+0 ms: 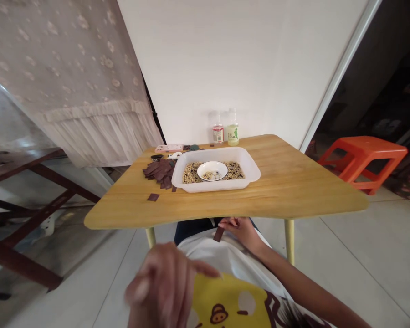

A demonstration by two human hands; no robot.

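Observation:
My right hand (239,229) is low in my lap, just under the table's front edge, with its fingers closed. From them hangs a small dark brown rectangular strip (218,234), in front of my white shirt (205,253). My left hand (167,284) is raised close to the camera at the lower left and blurred. One of its digits points right, while the others look bent; whether it pinches anything cannot be made out. A pile of similar brown pieces (159,170) lies on the table, with a single brown piece (153,197) nearer the front edge.
On the wooden table (294,191), a white tray (253,175) holds many tiny beads, with a small white bowl (222,169) inside it. Two bottles (233,132) stand by the wall. A pink phone-like object (169,148) lies behind the pile. An orange stool (369,150) stands right.

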